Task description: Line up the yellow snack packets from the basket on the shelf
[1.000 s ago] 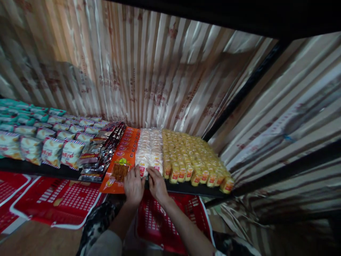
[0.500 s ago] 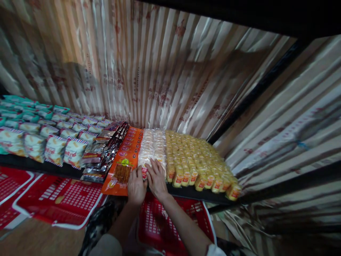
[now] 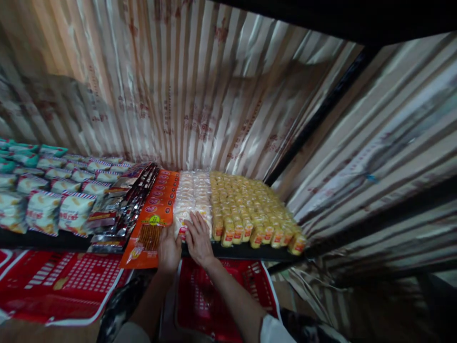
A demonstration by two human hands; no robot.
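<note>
Rows of small white wrapped snack packs (image 3: 193,190) lie on a dark shelf. My right hand (image 3: 198,239) rests on their front end, fingers spread over the clear wrapping. Close by, my left hand (image 3: 169,250) touches the front left corner of the white packs, next to a large orange snack bag (image 3: 152,221). Its fingers point forward and look stretched out, partly in shadow. Neither hand visibly grips a pack. To the right stand rows of yellow wrapped snack packs (image 3: 250,205), with the front ones slightly uneven.
Dark shiny pouches (image 3: 123,209) lean in a pile left of the orange bag, beside white snack bags (image 3: 73,212) and green ones (image 3: 24,157). Red baskets (image 3: 67,281) sit below the shelf (image 3: 246,251). A black post (image 3: 324,116) slants against striped sheeting (image 3: 200,90).
The view has swung to the right, so the shelf goods appear further left. Both hands stay at the front of the white packs, with only slight shifts of the fingers.
</note>
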